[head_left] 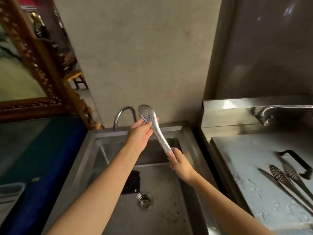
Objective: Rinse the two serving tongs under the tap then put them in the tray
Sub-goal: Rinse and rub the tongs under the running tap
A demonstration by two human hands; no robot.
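Right hand (180, 162) clamps tongs (153, 123) at handle end; left hand (141, 131) pinches spoon head; long axis slants up-left toward tap (124, 114); left hand nearer spout.

Single head-worn wide view, looking forward and down from close above the sink (88, 146), tap (124, 116) and wall (144, 56) ahead, both forearms reaching in.
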